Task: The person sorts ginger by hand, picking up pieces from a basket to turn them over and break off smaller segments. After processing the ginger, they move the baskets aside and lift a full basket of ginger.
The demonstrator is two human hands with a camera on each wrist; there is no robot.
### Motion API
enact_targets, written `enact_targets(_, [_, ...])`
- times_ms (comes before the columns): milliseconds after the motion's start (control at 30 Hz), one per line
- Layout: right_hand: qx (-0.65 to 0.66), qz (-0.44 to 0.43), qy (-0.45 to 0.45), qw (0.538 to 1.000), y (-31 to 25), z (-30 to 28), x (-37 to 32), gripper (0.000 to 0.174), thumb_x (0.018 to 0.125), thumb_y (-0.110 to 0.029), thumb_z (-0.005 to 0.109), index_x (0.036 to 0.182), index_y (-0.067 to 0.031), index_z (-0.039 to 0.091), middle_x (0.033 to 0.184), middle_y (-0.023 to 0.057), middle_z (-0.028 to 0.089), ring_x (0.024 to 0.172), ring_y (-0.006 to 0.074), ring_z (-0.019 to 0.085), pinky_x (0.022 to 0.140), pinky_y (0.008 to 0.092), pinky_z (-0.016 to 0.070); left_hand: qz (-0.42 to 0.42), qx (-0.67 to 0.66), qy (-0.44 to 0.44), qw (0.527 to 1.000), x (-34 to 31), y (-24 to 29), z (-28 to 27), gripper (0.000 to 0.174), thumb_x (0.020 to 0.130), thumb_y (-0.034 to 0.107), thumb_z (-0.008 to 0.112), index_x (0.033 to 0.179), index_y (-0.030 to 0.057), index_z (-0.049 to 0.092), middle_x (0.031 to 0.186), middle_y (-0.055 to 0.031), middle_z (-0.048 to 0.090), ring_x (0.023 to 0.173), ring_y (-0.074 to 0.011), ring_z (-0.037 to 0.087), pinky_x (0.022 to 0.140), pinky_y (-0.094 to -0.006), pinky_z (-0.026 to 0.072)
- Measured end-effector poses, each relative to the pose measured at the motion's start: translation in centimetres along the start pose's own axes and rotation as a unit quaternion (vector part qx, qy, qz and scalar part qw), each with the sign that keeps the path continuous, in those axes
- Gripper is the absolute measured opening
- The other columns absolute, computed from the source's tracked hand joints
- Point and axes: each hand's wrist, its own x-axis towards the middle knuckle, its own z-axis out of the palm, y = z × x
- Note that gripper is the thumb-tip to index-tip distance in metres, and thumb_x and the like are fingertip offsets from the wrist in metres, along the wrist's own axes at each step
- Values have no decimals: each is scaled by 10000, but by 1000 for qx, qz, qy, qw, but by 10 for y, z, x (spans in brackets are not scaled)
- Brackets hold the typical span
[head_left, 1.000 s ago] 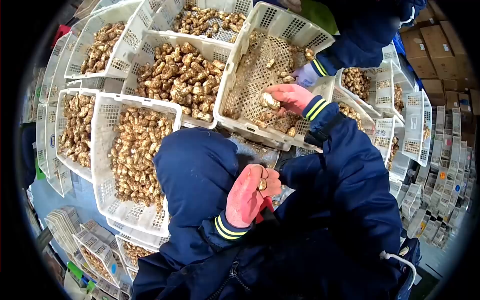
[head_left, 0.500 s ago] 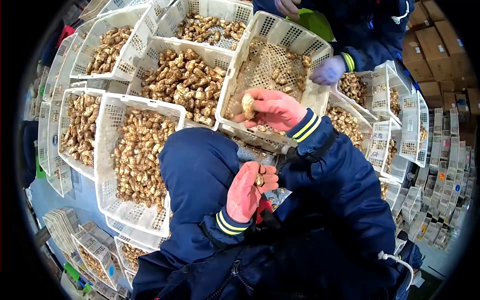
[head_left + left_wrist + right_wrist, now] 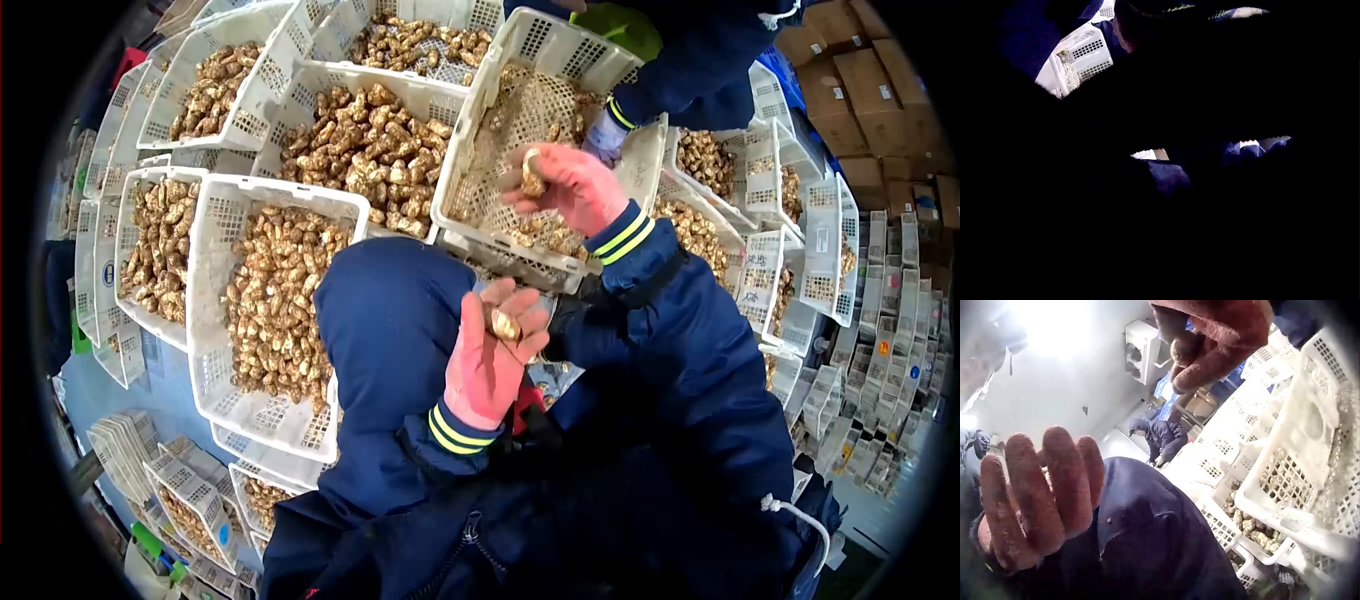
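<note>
My left hand (image 3: 490, 350), in a pink glove, is held palm up over my lap with the fingers spread. A small brown-and-white mushroom (image 3: 505, 325) lies across its fingers, the thumb standing apart from it. Between thumb and fingers, my right hand (image 3: 575, 185) pinches a stubby mushroom (image 3: 533, 172) over the near part of a white crate (image 3: 450, 180). The right wrist view shows the rounded end of that mushroom (image 3: 1188, 350) between the gloved fingers. Loose mushrooms (image 3: 545, 235) are scattered on the crate's mesh floor. The left wrist view is mostly dark.
Another person's gloved hand (image 3: 605, 135) reaches into the same crate from the far side. Crates with heaped mushrooms (image 3: 365, 150) stand close around, including a large one (image 3: 205, 300) on the left. Cardboard boxes (image 3: 860, 100) are stacked at far right.
My right hand lifts a mushroom, moves left, then shifts back up and right with it. The left hand's fingers spread as it rises slightly. The other person's hand draws away and returns.
</note>
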Motion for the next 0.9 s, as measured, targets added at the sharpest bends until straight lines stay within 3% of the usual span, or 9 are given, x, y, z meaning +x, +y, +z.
enact_targets(100, [46,-16,83,995,6,-17,6,407,927,-240,460,1248,7,415,1062,173,584,912,244,600,781,330,502,13,-2,-12,1000,2,4,7,517,917,451,426,1284,89,382,1237,-155,491,1125,-321,496,920,-450,439])
enact_targets(167, [79,-12,120,990,11,-39,8,373,935,-230,446,1264,-57,414,1070,167,584,916,238,600,780,321,504,5,13,41,999,-1,4,16,550,913,463,422,1318,98,346,1283,-144,450,1158,-318,468,937,-448,424])
enact_targets(233, [76,-33,155,985,7,-48,6,323,933,-179,438,1219,-30,446,974,176,608,843,253,620,726,330,529,1,19,29,999,-1,4,14,556,914,463,419,1327,100,336,1292,-141,441,1168,-315,459,943,-445,417])
enact_targets(367, [53,-61,180,980,1,-57,8,267,935,-189,445,1155,-42,473,937,163,606,805,232,621,699,319,536,-5,36,22,999,-1,3,12,554,916,453,417,1337,104,326,1301,-138,433,1183,-309,448,949,-439,412])
enact_targets(467, [54,-72,221,971,-4,-58,10,312,934,-206,456,1208,-57,449,932,173,606,811,252,620,697,332,537,-8,30,14,999,-1,3,12,522,926,440,408,1313,97,344,1270,-132,460,1148,-291,480,939,-427,419])
enact_targets(633, [62,-83,191,976,-5,-60,12,348,933,-216,466,1239,-54,432,956,185,609,829,255,623,693,331,538,-10,45,17,999,-2,1,6,428,945,343,430,1272,70,388,1204,-125,511,1067,-254,540,891,-379,461])
enact_targets(733, [46,-88,183,978,-7,-62,12,350,931,-221,471,1228,-37,443,969,173,612,847,233,627,716,307,533,-29,135,43,990,-5,0,4,346,941,259,463,1201,31,446,1122,-125,550,935,-210,595,799,-316,506])
enact_targets(900, [34,-64,135,988,-13,-66,3,350,933,-241,462,1225,-49,448,1017,144,609,879,230,621,739,315,517,-13,157,15,987,-6,0,3,363,922,307,495,1174,47,474,1079,-110,575,903,-203,595,765,-307,502])
